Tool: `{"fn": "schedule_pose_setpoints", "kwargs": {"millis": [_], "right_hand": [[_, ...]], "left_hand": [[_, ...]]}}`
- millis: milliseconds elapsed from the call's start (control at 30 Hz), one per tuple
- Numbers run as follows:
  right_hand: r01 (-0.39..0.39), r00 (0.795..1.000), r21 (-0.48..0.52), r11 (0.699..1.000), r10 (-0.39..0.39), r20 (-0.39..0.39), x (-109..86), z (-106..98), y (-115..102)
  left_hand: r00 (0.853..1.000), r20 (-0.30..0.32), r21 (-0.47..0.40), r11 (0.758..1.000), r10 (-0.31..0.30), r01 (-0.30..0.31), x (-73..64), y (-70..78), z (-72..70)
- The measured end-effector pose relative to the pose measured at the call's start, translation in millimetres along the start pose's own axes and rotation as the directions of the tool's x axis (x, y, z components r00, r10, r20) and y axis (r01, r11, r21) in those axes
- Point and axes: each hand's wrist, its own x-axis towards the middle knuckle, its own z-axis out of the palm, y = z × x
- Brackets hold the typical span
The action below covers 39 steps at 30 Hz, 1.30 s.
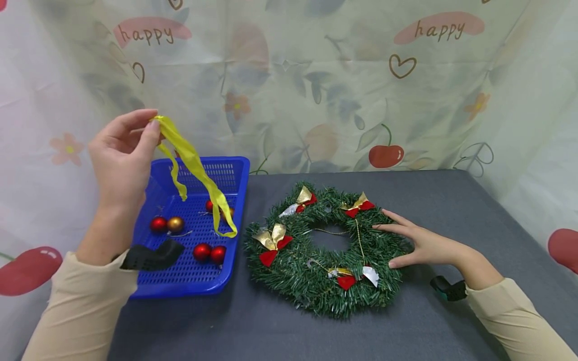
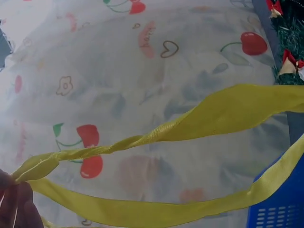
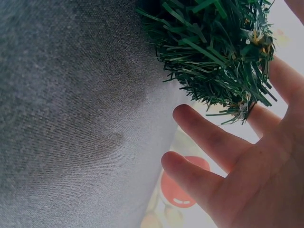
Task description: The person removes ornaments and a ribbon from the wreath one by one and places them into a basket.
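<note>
My left hand (image 1: 124,153) pinches a yellow ribbon (image 1: 191,159) between thumb and fingertips, raised above the basket. Its strands hang down to the right, and in the left wrist view the ribbon (image 2: 223,113) runs partly twisted across the picture. A green tinsel wreath (image 1: 289,271) lies flat on the table, dressed with gold, red and silver bows and a thin gold bead string. At the wreath's right side is my right hand (image 1: 426,245), fingers spread and fairly straight. The right wrist view shows those fingers (image 3: 213,137) right beside the green tinsel (image 3: 213,52).
A blue plastic basket (image 1: 246,175) stands on the left of the grey table (image 1: 451,200), holding several red and gold balls (image 1: 176,224). Behind the table hangs a printed curtain (image 1: 289,90) with cherries and hearts.
</note>
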Motion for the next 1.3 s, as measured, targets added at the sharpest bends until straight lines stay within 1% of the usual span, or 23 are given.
{"fn": "schedule_pose_setpoints", "kwargs": {"millis": [100,167,233,267,367,467,500,567,600,667,733,767,800,900,1000,1033,1067,1133,1167,1200,1233,1267,1300], "right_hand": [[0.005,1.000,-0.001,1.000,-0.005,-0.004,0.5,-0.4,-0.2],[0.008,1.000,0.001,1.000,-0.008,-0.005,0.7,-0.6,-0.4],[0.013,1.000,0.000,1.000,-0.013,-0.005,0.8,-0.8,-0.6],[0.014,1.000,0.002,1.000,-0.014,-0.006,0.8,-0.9,-0.7],[0.014,1.000,0.003,1.000,-0.014,-0.004,0.5,-1.1,-0.6],[0.009,1.000,0.002,1.000,-0.009,-0.004,0.4,-1.0,-0.3],[0.009,1.000,0.002,1.000,-0.009,-0.003,0.4,-0.8,0.0],[0.009,1.000,0.000,1.000,-0.009,-0.003,0.7,-0.5,0.6],[0.009,1.000,0.000,1.000,-0.009,-0.003,0.8,-0.4,0.8],[0.010,1.000,0.000,1.000,-0.010,-0.003,1.0,-0.5,0.8],[0.009,1.000,-0.001,1.000,-0.009,-0.003,1.1,-0.8,0.3],[0.011,1.000,-0.001,1.000,-0.011,-0.001,1.4,-1.0,0.0],[0.013,1.000,-0.001,1.000,-0.013,0.000,1.5,-1.2,-0.3],[0.012,1.000,0.001,1.000,-0.012,0.003,1.7,-1.6,-1.3],[0.009,1.000,0.000,1.000,-0.009,0.003,1.7,-1.2,-0.9],[0.006,1.000,0.001,1.000,-0.006,0.001,1.5,-1.1,-0.9],[0.007,1.000,0.000,1.000,-0.007,0.000,1.5,-0.9,-0.8],[0.011,1.000,-0.002,1.000,-0.011,0.000,1.3,-0.8,-0.9],[0.010,1.000,0.000,1.000,-0.010,0.000,1.1,-0.9,-1.2],[0.010,1.000,0.001,1.000,-0.010,0.000,0.9,-0.9,-1.3],[0.010,1.000,0.003,1.000,-0.010,-0.001,0.8,-0.8,-1.2],[0.008,1.000,0.003,1.000,-0.008,0.002,0.7,-0.9,-1.3],[0.008,1.000,0.004,1.000,-0.008,0.004,0.5,-1.0,-1.2]], "left_hand": [[0.998,-0.007,0.042,0.997,-0.070,0.070,2.7,-8.8,-4.6],[0.993,0.007,0.075,0.990,-0.122,0.121,3.2,-16.0,-7.8],[0.986,0.040,0.131,0.979,-0.163,0.156,2.5,-23.6,-11.0],[0.982,0.069,0.181,0.970,-0.176,0.161,1.6,-27.5,-12.6],[0.964,0.169,0.345,0.928,-0.207,0.139,-2.2,-38.7,-16.5],[0.933,0.268,0.508,0.858,-0.240,0.075,-6.3,-47.2,-18.6],[0.918,0.297,0.547,0.835,-0.262,0.061,-7.5,-49.6,-19.0],[0.881,0.350,0.619,0.784,-0.318,0.037,-9.2,-53.3,-20.1],[0.860,0.376,0.651,0.759,-0.345,0.021,-9.7,-54.9,-20.9],[0.815,0.419,0.693,0.721,-0.400,-0.002,-10.4,-58.0,-22.3],[0.778,0.452,0.714,0.700,-0.437,-0.021,-10.5,-61.0,-23.8],[0.761,0.465,0.717,0.696,-0.451,-0.026,-10.5,-62.4,-24.6],[0.748,0.474,0.719,0.695,-0.466,-0.023,-10.4,-64.0,-25.6],[0.716,0.494,0.730,0.682,-0.493,-0.034,-9.8,-69.2,-29.0],[0.668,0.506,0.760,0.648,-0.546,-0.046,-8.1,-74.7,-33.8],[0.648,0.513,0.774,0.629,-0.563,-0.067,-7.6,-76.7,-35.5],[0.621,0.516,0.792,0.605,-0.589,-0.084,-7.1,-78.8,-37.7],[0.561,0.509,0.831,0.542,-0.652,-0.124,-6.4,-83.4,-41.8],[0.535,0.505,0.846,0.511,-0.677,-0.152,-6.4,-85.4,-43.9],[0.514,0.500,0.857,0.484,-0.697,-0.177,-6.8,-87.5,-45.8],[0.497,0.490,0.867,0.459,-0.716,-0.193,-7.3,-89.1,-47.2],[0.486,0.479,0.875,0.442,-0.731,-0.197,-7.6,-90.7,-48.7],[0.484,0.471,0.880,0.432,-0.738,-0.198,-7.9,-91.2,-49.7]]}}
